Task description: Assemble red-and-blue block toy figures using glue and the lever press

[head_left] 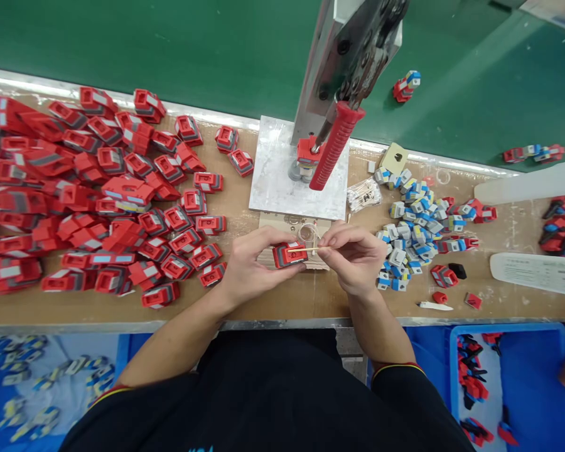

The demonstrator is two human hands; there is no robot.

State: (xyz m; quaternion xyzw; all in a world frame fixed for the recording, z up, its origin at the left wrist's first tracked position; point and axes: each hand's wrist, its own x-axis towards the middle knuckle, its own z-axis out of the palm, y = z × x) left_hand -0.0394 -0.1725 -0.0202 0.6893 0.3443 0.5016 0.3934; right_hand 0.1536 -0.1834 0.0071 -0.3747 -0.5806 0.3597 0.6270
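Observation:
My left hand (253,263) pinches a small red and grey plastic toy part (282,256) between thumb and fingers, its hollow side facing up. Between the thumb and fingertips of my right hand (353,254) is a thin wooden cotton swab (299,250), its far end reaching over the red part. Whether that end touches the part I cannot tell. Under both hands lies a piece of cardboard (268,221), with a pale ring (307,233) on it just beyond the swab.
A lever press (332,144) with a red handle stands on a metal plate (273,169). Red parts (122,188) are heaped at left; grey-blue parts (407,216) lie at right near a bag of cotton swabs (365,194). Blue bins (508,329) sit below the table edge.

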